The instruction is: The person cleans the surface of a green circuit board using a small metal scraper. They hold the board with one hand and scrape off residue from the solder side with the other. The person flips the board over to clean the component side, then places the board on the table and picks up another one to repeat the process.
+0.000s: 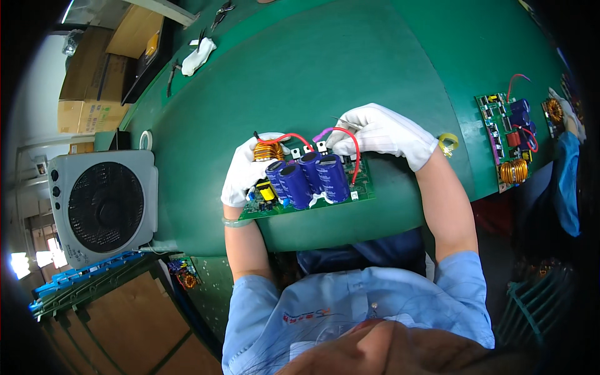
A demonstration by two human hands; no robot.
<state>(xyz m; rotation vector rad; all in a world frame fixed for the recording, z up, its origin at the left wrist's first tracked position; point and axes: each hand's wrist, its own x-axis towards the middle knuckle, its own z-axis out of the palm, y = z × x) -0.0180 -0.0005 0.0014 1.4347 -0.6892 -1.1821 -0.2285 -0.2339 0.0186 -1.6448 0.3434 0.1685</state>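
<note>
A green circuit board (303, 209) is held tilted above the near edge of the green table. It carries several blue-purple cylindrical capacitors (331, 179), a copper-wound ring coil (269, 150), a yellow component (265, 191) and red wires (357, 156). My left hand (240, 177), white-gloved, is closed around the board's left end, by the coil. My right hand (378, 132), also gloved, is pinched at the far edge near the purple wire end (322, 134). A thin pointed metal tool (345, 123) sticks out from its fingers; its far part is hidden.
A grey box fan (105, 203) stands left, with a tape roll (145, 140) beyond it. A white cloth or glove (198, 57) and hand tools lie far left. At right are a yellow tape roll (447, 144), another circuit board (504, 134) and a co-worker's gloved hand (566, 109).
</note>
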